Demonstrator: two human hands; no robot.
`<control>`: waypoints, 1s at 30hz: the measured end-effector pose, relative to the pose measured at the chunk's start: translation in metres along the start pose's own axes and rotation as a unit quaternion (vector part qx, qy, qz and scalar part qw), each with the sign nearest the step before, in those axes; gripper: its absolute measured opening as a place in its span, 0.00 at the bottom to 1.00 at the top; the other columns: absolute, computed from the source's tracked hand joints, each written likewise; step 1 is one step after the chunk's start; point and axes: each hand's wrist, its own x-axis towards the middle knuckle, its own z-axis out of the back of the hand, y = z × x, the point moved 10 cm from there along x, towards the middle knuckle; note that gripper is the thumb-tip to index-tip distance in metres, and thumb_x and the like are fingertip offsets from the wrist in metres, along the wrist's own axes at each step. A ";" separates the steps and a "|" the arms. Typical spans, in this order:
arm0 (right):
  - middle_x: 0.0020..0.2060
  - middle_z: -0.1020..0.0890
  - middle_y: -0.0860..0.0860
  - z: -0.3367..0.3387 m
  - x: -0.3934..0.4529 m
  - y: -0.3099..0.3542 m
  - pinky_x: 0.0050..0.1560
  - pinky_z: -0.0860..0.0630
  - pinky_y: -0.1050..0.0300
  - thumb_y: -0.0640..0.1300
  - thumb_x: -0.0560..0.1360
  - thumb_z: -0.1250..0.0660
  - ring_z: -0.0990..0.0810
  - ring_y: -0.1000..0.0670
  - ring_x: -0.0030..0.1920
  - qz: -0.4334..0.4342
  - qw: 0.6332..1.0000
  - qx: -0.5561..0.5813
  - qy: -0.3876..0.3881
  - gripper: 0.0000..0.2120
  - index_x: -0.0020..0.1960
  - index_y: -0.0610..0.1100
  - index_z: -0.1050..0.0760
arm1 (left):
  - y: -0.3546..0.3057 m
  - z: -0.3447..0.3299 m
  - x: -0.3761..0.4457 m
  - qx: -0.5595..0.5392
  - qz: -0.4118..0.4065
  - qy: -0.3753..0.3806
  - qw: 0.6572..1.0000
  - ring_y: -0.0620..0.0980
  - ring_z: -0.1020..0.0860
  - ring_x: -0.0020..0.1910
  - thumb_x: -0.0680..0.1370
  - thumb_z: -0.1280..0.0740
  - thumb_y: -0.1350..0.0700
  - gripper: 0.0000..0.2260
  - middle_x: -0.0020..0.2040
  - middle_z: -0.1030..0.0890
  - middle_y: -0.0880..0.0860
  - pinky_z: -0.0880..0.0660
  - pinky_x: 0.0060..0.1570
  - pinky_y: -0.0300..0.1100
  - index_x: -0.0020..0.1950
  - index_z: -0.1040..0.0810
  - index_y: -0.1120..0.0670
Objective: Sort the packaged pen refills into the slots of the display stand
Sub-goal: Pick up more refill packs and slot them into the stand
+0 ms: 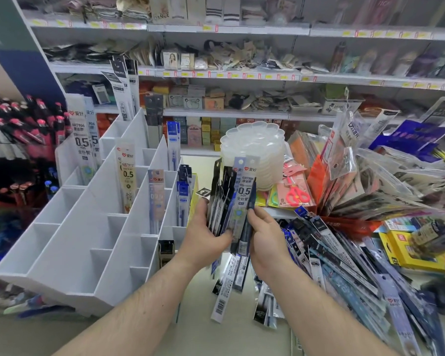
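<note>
Head view: both hands grip "GR7906 0.5" refill pack [244, 201].

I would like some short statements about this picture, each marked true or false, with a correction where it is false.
1. Both hands hold a bundle of refill packs. True.
2. The left hand is resting inside a slot of the display stand. False: it grips the bundle, beside the stand.
3. Every slot of the stand is filled. False: many front slots are empty.
4. Pink scissors lie behind the bundle. True.
5. The right hand pinches the front pack. True.
</note>
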 end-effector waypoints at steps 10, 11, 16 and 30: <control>0.44 0.13 0.46 0.004 0.001 -0.027 0.43 0.20 0.56 0.37 0.83 0.42 0.14 0.50 0.42 -0.002 1.000 0.006 -0.015 0.21 0.43 0.49 0.13 | 0.012 0.001 -0.012 0.033 -0.009 -0.021 0.999 0.48 0.17 0.52 0.66 0.26 0.62 0.31 0.52 0.17 0.51 0.22 0.56 0.39 0.59 0.32 0.34; 0.44 0.14 0.46 0.004 0.001 -0.030 0.43 0.20 0.55 0.37 0.83 0.42 0.15 0.50 0.41 -0.003 1.000 0.003 -0.013 0.21 0.44 0.50 0.13 | 0.014 0.001 -0.013 0.037 -0.007 -0.019 0.999 0.48 0.18 0.54 0.67 0.25 0.64 0.31 0.54 0.18 0.52 0.22 0.58 0.42 0.60 0.32 0.37; 0.41 0.13 0.47 0.010 -0.004 -0.040 0.37 0.20 0.59 0.38 0.84 0.42 0.14 0.50 0.39 -0.017 1.000 0.010 -0.023 0.20 0.44 0.49 0.13 | 0.033 0.005 -0.022 0.076 0.012 -0.029 0.997 0.44 0.21 0.58 0.66 0.23 0.58 0.31 0.57 0.22 0.50 0.24 0.60 0.42 0.63 0.33 0.46; 0.35 0.15 0.48 0.020 -0.011 -0.043 0.33 0.20 0.57 0.37 0.84 0.45 0.16 0.51 0.34 -0.058 0.997 0.028 -0.040 0.13 0.53 0.39 0.21 | 0.042 -0.007 -0.023 0.023 0.037 -0.031 0.999 0.41 0.18 0.50 0.65 0.26 0.58 0.30 0.50 0.19 0.44 0.24 0.51 0.30 0.61 0.32 0.40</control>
